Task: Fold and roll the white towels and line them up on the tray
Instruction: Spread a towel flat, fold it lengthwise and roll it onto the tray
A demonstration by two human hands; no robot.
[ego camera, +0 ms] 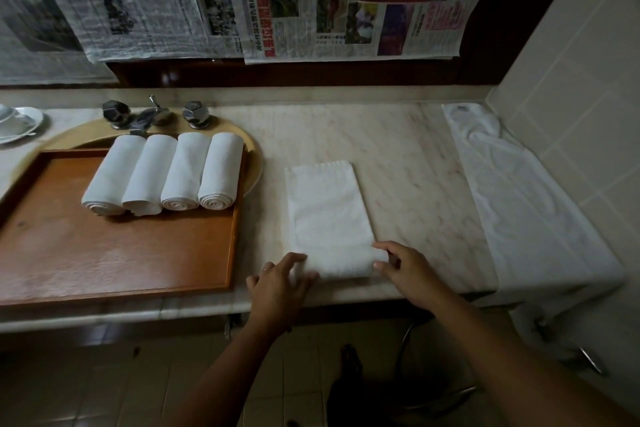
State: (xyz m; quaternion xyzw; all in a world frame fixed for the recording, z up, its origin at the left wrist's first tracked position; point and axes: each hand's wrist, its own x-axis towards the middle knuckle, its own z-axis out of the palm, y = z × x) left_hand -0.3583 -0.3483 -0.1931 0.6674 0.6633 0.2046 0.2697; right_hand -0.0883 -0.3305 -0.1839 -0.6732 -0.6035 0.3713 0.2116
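Four rolled towels [162,173] are lined up side by side on the tray [104,253], which is set left of the folded towel [329,215] on the counter [408,163]; a spread towel [530,204] is laid at the far right.

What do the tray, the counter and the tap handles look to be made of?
Tray: likely wood, orange-brown with a smooth sheen and raised rim. Counter: polished stone, probably marble, pale with faint veining. Tap handles: shiny metal, faceted and reflective.
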